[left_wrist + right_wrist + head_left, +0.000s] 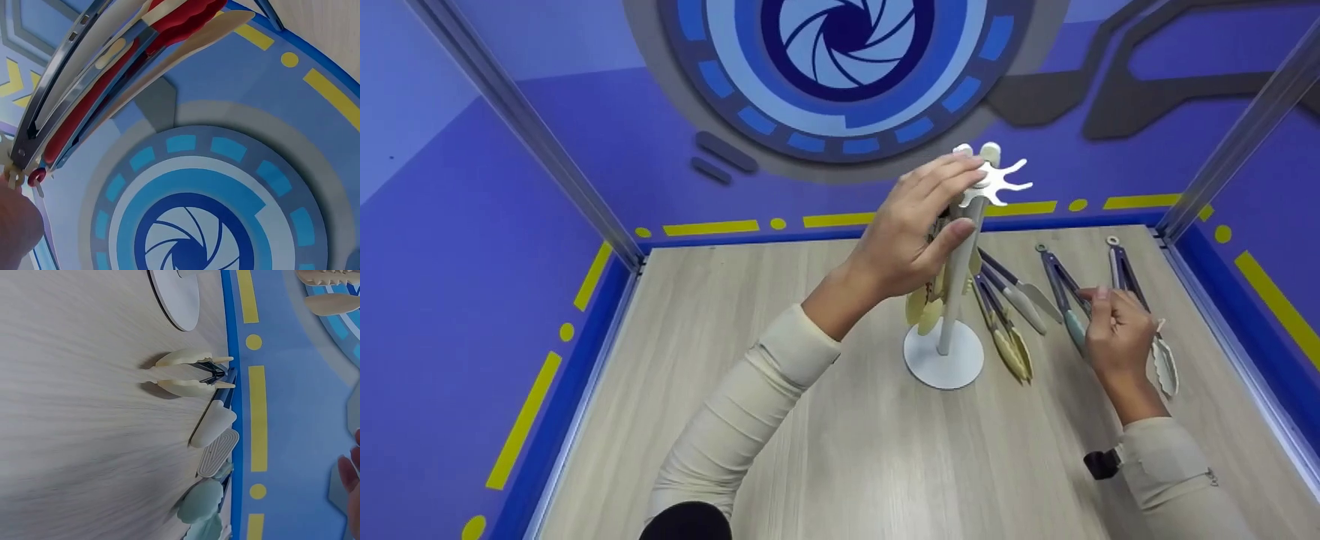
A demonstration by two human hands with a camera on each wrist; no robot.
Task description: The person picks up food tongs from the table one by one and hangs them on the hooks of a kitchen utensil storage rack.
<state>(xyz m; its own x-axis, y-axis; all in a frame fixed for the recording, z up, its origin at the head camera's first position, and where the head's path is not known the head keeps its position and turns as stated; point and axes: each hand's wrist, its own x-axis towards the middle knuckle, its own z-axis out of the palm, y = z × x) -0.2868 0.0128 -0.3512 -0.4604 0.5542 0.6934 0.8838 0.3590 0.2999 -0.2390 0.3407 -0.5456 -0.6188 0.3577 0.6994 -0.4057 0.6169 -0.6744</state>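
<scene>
My left hand (915, 225) is at the top of a white utensil stand (951, 300), its nearly straight fingers touching the hooked top disc (994, 184). The thumb lies beside the post. Several kitchen tongs hang from the hooks; red-tipped tongs (188, 22) show in the left wrist view, while the hand hides much of them in the head view. My right hand (1121, 334) hovers above the table, fingers loosely bent, with nothing visible in its grasp. Below it are tongs with mint tips (1075, 330) and tongs with white tips (1165, 367).
Yellow-tipped tongs (1014, 349) lie right of the stand's round base (922, 367). Beside them are tongs with flat pale tips (1024, 304). A blue patterned wall (585, 127) encloses the wooden table (720, 322) at the back and sides.
</scene>
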